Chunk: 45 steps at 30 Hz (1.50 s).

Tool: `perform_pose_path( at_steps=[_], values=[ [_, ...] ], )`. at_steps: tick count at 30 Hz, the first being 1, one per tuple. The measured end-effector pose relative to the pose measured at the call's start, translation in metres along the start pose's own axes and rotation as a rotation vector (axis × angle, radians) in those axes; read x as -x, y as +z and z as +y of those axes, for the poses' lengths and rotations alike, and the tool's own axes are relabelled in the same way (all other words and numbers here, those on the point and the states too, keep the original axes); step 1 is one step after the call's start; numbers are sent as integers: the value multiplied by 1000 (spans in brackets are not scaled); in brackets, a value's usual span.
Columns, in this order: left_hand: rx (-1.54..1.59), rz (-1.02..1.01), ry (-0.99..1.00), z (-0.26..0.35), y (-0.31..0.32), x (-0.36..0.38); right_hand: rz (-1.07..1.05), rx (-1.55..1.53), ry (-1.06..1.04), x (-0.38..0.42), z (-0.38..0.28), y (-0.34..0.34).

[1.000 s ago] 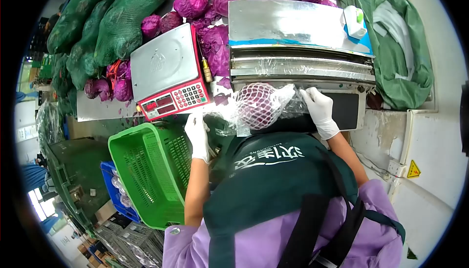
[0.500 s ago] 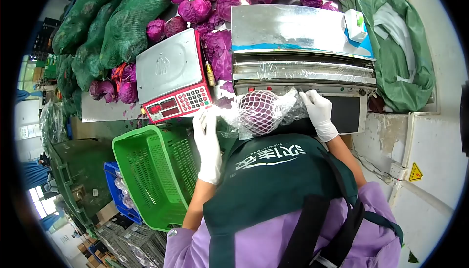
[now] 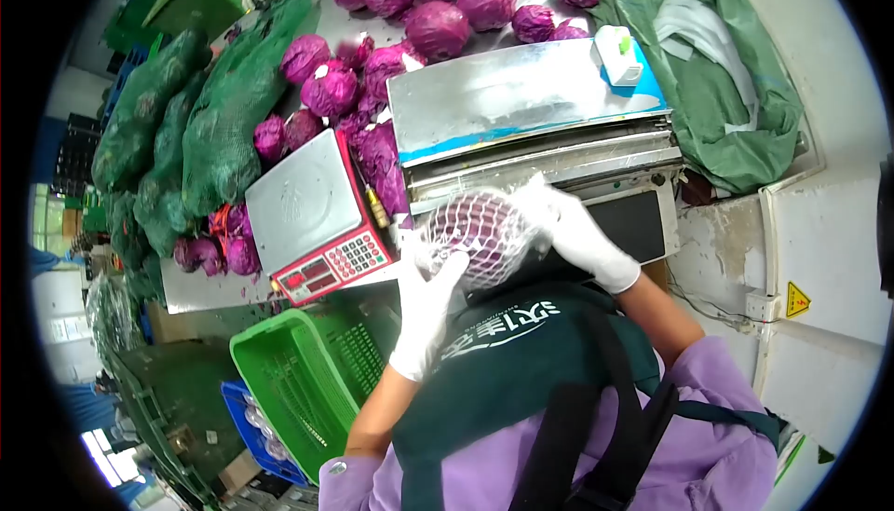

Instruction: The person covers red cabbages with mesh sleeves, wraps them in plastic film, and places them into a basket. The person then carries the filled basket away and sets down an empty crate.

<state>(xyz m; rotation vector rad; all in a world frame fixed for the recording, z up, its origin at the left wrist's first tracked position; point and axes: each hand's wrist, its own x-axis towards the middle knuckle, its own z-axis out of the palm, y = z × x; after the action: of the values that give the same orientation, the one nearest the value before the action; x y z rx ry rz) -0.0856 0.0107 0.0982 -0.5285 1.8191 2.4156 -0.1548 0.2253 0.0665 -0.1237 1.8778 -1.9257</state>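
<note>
A red cabbage (image 3: 481,231) in a white foam net and loose clear plastic film is held up between my hands, in front of the wrapping machine (image 3: 521,106). My left hand (image 3: 426,311), white-gloved, grips its left side, the thumb lying across the net. On the other side my right hand (image 3: 582,241), also gloved, is closed at the right edge of the cabbage, where the film bunches; its fingertips are blurred. Left of the machine is a red digital scale (image 3: 303,194) with a bare steel pan.
Loose red cabbages (image 3: 438,31) lie behind the machine and scale. Green mesh sacks (image 3: 223,138) fill the left side. A green basket (image 3: 265,362) stands below the scale, beside a blue crate (image 3: 244,418). A green bag (image 3: 745,138) lies at right.
My hands have come closer together on the wrapped cabbage; the left has moved from beside it onto its side. The cabbage looks lifted and turned. The whole view has tilted.
</note>
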Motion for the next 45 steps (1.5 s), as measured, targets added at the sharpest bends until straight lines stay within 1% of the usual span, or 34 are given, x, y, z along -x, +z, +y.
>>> perform_pose_path(
  at_steps=[1, 3, 5, 6, 7, 9, 10, 11, 13, 14, 15, 17, 18, 19, 20, 21, 22, 23, 25, 27, 28, 29, 31, 32, 33, 34, 36, 37, 39, 40, 41, 43, 44, 45],
  values=[
    [-102, 29, 81, 8, 10, -15, 34, -63, -7, -4, -21, -9],
    [-186, -41, 195, 31, 41, -58, 115, 46, -197, -29, -39, -35],
    [-76, -83, 197, 29, 62, -112, 230, 192, -437, -73, -30, -68],
    [-82, -112, 212, 26, 71, -134, 267, 284, -346, -86, -35, -81],
    [-172, -108, 236, 22, 81, -156, 295, 286, -366, -99, -29, -95],
    [-314, -96, 270, 7, 92, -193, 383, 405, -451, -127, -6, -124],
    [-248, -89, 257, -1, 96, -205, 377, 429, -551, -130, -1, -134],
    [-184, -81, 239, -7, 99, -212, 438, 624, -392, -131, 2, -148],
    [-154, -69, 280, -5, 99, -223, 512, 656, -336, -117, -7, -165],
    [-201, -103, 262, 4, 99, -220, 540, 565, -299, -110, -9, -176],
    [-205, -114, 218, 5, 96, -224, 664, 690, -263, -105, -16, -186],
    [-430, -90, 287, 9, 94, -226, 812, 503, -192, -94, -31, -200],
    [-434, -92, 287, 9, 97, -222, 867, 543, -184, -90, -39, -200],
    [-430, -36, 339, 10, 102, -218, 870, 537, -183, -86, -42, -199],
    [-427, 20, 392, 12, 105, -213, 875, 628, -156, -83, -43, -197],
    [-432, 17, 395, 10, 100, -215, 879, 718, -128, -80, -43, -195],
    [-479, 40, 427, 6, 91, -220, 892, 725, -215, -76, -36, -199],
    [-525, 64, 460, 4, 81, -220, 895, 721, -217, -68, -33, -206],
    [-748, 86, 668, 18, 56, -189, 969, 765, -339, -49, -30, -220],
    [-1075, -66, 784, 27, 19, -163, 750, 948, -416, -16, -41, -223],
    [-1286, -218, 838, 31, 0, -156, 565, 1109, -447, -5, -33, -233],
    [-1495, -376, 884, 35, -18, -150, 564, 1110, -450, 3, -28, -239],
    [-1622, -696, 1014, 38, -44, -145, 181, 1606, -573, 17, -20, -248],
    [-1740, -756, 993, 38, -48, -144, 74, 1756, -539, 19, -15, -254],
    [-1856, -815, 967, 39, -45, -144, 62, 1756, -545, 17, -19, -254],
    [-1926, -873, 990, 42, -40, -146, -17, 1798, -542, 15, -24, -252],
    [-1954, -870, 1089, 32, -31, -158, -185, 1866, -518, 7, -40, -245],
    [-1955, -855, 1161, 28, -22, -162, -222, 1858, -568, -2, -31, -252],
    [-1958, -861, 1050, 24, -1, -165, -261, 1918, -562, -10, -35, -253],
    [-1902, -847, 1056, 18, 4, -168, -240, 1890, -597, -14, -31, -256],
    [-1934, -778, 1023, 13, 9, -167, -217, 1841, -616, -17, -22, -259],
    [-1812, -622, 988, 7, 8, -167, -98, 1768, -727, -19, -6, -255],
    [-1677, -572, 1059, 9, 6, -165, -25, 1674, -679, -17, -8, -247],
    [-1685, -542, 918, 11, 5, -159, 61, 1580, -684, -16, -5, -242]
  ],
)
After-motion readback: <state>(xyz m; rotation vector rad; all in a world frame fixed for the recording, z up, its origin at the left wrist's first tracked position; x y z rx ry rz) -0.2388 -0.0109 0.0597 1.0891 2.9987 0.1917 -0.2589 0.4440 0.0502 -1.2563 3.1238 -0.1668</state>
